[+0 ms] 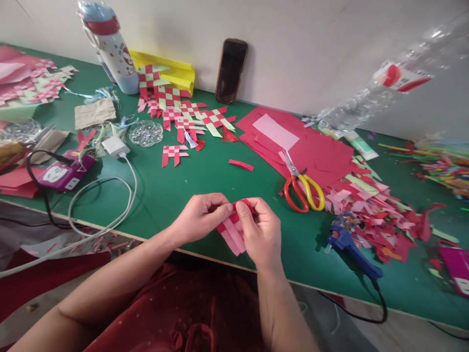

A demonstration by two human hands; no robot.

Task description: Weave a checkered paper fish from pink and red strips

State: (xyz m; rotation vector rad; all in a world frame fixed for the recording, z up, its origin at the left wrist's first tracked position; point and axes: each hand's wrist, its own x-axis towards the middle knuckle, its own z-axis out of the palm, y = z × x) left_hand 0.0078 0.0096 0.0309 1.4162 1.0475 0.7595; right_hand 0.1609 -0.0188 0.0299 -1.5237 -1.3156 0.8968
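Observation:
A piece of woven red and pink paper strips [233, 235] is held between my two hands, above the front edge of the green table. My left hand [203, 215] pinches its upper left corner with thumb and finger. Opposite, my right hand [258, 227] grips the upper right side, thumb on top. Pink strip ends hang down toward me, and the fingers hide part of the weave. Beyond the hands lie a loose red paper strip [241, 165] and a small woven red and pink piece [174, 155]. Scissors [298, 183] with red and yellow handles rest right of my right hand.
A blue glue gun [353, 249] and a heap of paper scraps [381, 215] lie right. Red paper sheets [300, 142], finished woven pieces [183, 110], a phone [231, 71] and a bottle [110, 49] stand or lie behind. A white cable [132, 195] loops at left.

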